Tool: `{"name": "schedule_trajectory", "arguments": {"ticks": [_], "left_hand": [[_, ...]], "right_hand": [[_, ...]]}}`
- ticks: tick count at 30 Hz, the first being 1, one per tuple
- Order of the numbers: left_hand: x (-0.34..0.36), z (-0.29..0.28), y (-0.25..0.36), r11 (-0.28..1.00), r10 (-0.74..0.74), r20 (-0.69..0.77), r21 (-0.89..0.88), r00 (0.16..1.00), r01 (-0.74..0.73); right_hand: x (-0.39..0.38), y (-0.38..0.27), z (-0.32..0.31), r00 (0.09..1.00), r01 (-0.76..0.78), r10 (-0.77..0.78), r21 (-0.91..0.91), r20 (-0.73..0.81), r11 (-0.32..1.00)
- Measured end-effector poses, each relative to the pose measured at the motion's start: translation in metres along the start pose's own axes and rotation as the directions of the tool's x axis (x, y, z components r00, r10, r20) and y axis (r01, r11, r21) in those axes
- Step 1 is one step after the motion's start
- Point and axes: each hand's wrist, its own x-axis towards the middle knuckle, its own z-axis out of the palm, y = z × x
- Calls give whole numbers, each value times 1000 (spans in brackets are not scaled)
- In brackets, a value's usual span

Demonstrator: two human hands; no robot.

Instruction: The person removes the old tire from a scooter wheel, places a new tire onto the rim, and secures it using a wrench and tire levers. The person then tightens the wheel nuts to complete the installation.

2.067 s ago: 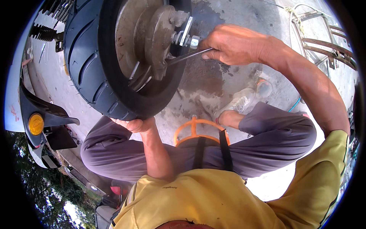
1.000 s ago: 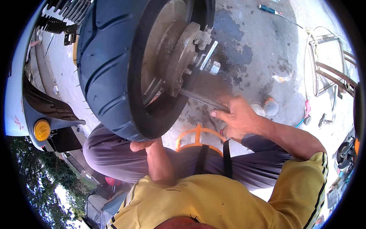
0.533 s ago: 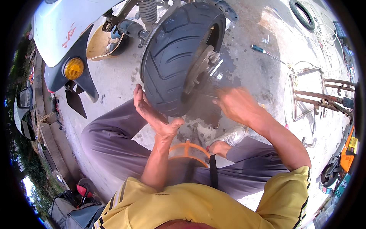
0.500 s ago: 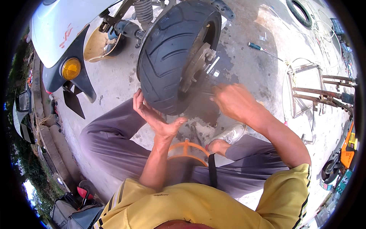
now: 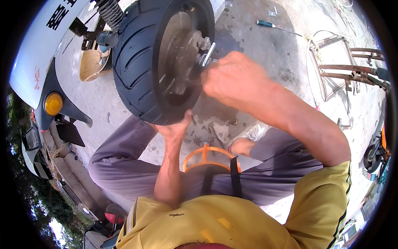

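A black scooter wheel with a grooved tire point(image 5: 134, 62) stands upright in front of me, its rusty hub point(image 5: 182, 58) facing right. My left hand point(image 5: 172, 129) cups the bottom of the tire, thumb up along its right side; the other fingers are hidden beneath it. My right hand point(image 5: 230, 76) is closed beside the hub's right side, by a shiny metal piece point(image 5: 210, 53) that sticks out there. Whatever lies inside its fingers is hidden. A thin, blurred streak shows between this hand and the hub.
The scooter's white body panel point(image 5: 31, 54) with an orange indicator point(image 5: 53, 103) is at left. A tan bowl-shaped container point(image 5: 89, 68) sits behind the wheel. On the concrete lie a screwdriver point(image 5: 265, 23) and a rusty metal frame point(image 5: 319, 79). An orange stool point(image 5: 205, 155) is between my legs.
The view has shifted, so the wheel sits further left. My right hand has moved up to the hub's metal piece. My left hand has gone from the tire's lower left side to underneath it.
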Motion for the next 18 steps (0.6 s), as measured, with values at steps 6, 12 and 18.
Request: {"name": "schedule_trajectory", "arguments": {"ticks": [6, 12, 18], "left_hand": [[3, -8, 1, 950, 159, 148, 245, 976, -192], [-3, -3, 6, 986, 70, 170, 136, 983, -94], [-3, -2, 11, 973, 85, 197, 194, 977, -124]], "right_hand": [[-3, -26, -22, 971, -44, 55, -55, 233, 998], [-23, -21, 7, 973, -180, 188, -72, 137, 981], [-24, -33, 2, 975, -203, 211, -108, 72, 973]]}}
